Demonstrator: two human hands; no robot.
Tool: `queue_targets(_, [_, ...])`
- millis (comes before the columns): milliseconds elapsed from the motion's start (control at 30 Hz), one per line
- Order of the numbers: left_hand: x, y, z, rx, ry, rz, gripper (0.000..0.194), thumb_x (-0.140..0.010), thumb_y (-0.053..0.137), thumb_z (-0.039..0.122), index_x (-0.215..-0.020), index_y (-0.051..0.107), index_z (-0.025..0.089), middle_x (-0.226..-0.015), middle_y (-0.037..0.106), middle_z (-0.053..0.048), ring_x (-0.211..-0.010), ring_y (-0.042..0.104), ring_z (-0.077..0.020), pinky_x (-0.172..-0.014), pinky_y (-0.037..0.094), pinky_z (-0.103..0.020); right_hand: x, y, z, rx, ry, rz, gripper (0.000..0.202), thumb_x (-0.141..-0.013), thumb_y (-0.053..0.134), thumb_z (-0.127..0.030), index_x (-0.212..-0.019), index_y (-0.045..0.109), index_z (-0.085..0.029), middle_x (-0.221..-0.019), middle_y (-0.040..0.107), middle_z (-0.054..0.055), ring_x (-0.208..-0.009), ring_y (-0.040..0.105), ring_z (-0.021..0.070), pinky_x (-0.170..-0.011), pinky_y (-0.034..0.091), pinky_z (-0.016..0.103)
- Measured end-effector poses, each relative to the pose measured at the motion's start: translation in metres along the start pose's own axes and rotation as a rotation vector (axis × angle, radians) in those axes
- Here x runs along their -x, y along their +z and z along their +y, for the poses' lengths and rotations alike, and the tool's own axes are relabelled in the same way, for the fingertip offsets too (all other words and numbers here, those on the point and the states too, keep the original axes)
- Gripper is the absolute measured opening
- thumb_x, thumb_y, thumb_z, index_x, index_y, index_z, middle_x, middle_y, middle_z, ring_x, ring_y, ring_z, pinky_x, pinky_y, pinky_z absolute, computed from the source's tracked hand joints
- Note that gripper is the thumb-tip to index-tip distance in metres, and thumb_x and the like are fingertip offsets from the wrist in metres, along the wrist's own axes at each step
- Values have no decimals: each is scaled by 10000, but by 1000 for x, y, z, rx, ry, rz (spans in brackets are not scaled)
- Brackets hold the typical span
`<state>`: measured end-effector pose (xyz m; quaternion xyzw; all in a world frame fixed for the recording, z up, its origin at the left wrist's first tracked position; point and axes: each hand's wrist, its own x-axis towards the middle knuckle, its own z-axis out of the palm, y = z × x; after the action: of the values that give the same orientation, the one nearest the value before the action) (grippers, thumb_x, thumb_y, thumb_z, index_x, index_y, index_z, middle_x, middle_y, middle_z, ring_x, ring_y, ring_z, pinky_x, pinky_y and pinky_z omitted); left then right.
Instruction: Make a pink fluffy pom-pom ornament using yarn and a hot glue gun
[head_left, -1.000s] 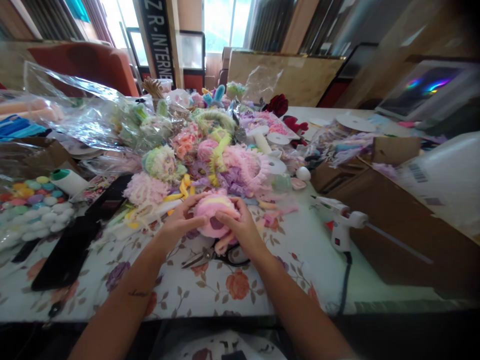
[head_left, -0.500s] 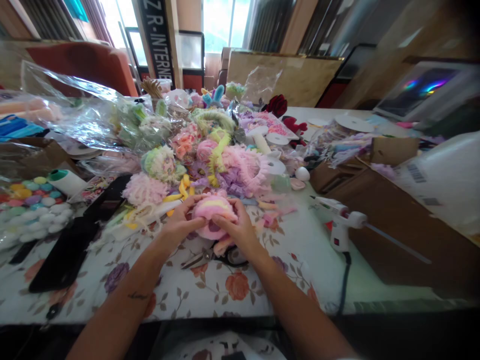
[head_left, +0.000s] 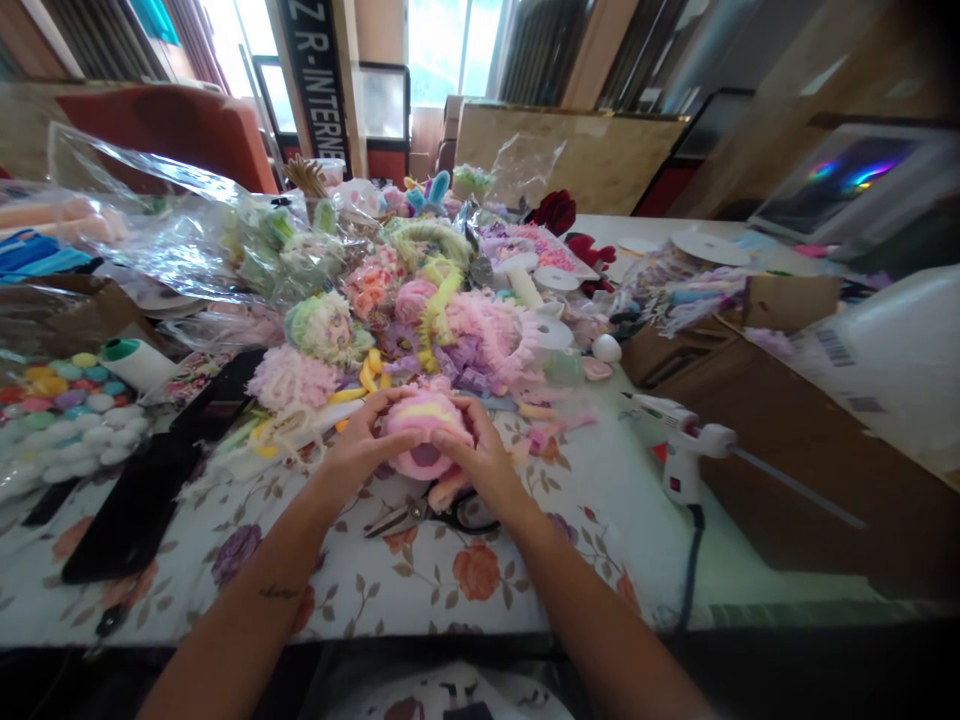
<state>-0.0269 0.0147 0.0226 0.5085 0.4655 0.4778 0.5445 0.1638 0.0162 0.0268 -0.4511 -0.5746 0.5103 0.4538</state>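
Between both hands is a round, fuzzy pink bundle [head_left: 425, 412] with a pale yellow band and a darker purplish-pink patch facing me. My left hand [head_left: 369, 442] grips its left side, thumb across the front. My right hand [head_left: 480, 445] wraps its right side, the thumb pressed near the other thumb. Just below the bundle lie black-handled scissors [head_left: 405, 516], their blades pointing left. A peach-pink fuzzy strip [head_left: 448, 490] rests over part of the scissors, under my right hand. The far sides of the fingers are partly hidden by the bundle.
Fuzzy coloured pieces [head_left: 487, 335] heap up behind the hands. A white glue gun [head_left: 679, 440] stands to the right beside a cardboard box [head_left: 810, 470]. Left are a black phone-like slab [head_left: 124, 510], a bag of pom-poms [head_left: 82, 425] and clear plastic wrap [head_left: 172, 220]. Flowered cloth [head_left: 337, 600] covers the table.
My left thumb has shifted slightly along the bundle's front, and the two thumb tips are closer together. More of the purplish patch shows below them. Both hands keep their hold.
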Motion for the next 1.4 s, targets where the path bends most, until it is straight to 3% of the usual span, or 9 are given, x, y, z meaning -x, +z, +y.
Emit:
queue_targets(200, [-5,-6,-6,-101,47,21,596,-698,879,389,-1230,691,197,-1283,692,-114,-1176,630,-327,-968,508,-387,-2,4,6,32,5,34,435,-740,775,-463,-1060,591,-232,-1045,649,44,-1059,603,272,-902,507,393])
queue_targets(433, [-5,-6,-5,-82,36,23,602,-709,868,423,-1237,690,196,-1345,665,-120,-1221,609,-345,-1011,484,-408,-1,5,7,19,-10,48,409,-755,773,-476,-1045,609,-239,-1010,651,35,-1045,613,269,-866,523,371])
queue_targets(567, [-3,-4,0,-42,25,-25,645,-736,829,501,-1272,651,189,-1395,627,-130,-1250,583,-343,-981,491,-386,-1,5,6,-1,-10,49,412,-780,752,-495,-1065,608,-236,-1032,648,41,-1063,611,275,-908,514,385])
queue_targets(733, [0,2,0,-110,58,60,629,-667,885,468,-1189,646,211,-1231,668,-85,-1120,623,-288,-920,511,-346,0,6,5,22,-94,61,443,-762,772,-490,-1073,590,-233,-1170,621,66,-1159,576,283,-1029,458,415])
queue_targets(967, [0,9,-2,-46,76,53,578,-694,862,486,-1137,627,198,-1155,662,-76,-994,630,-234,-851,520,-313,2,7,5,43,-98,71,403,-770,738,-459,-1063,573,-237,-1181,598,74,-1140,570,284,-1045,445,438])
queue_targets(1100, [0,7,-7,-25,82,70,606,-732,830,532,-1197,633,198,-1258,654,-103,-1125,617,-273,-948,501,-342,1,9,7,29,-83,75,402,-778,734,-481,-1055,572,-240,-1109,605,58,-1091,572,275,-992,472,413])
queue_targets(1233, [0,6,-8,71,149,32,566,-891,599,652,-1229,674,205,-1368,633,-125,-1279,567,-308,-1087,437,-392,0,8,6,-7,-48,85,405,-796,725,-496,-1066,582,-229,-1040,611,46,-1038,573,257,-925,489,373])
queue_targets(1400, [0,12,-1,-72,237,47,571,-832,723,568,-1262,690,194,-1391,625,-135,-1333,524,-330,-1134,387,-403,1,7,5,-79,-24,126,432,-803,727,-529,-1075,587,-224,-1035,614,37,-986,578,232,-883,495,342])
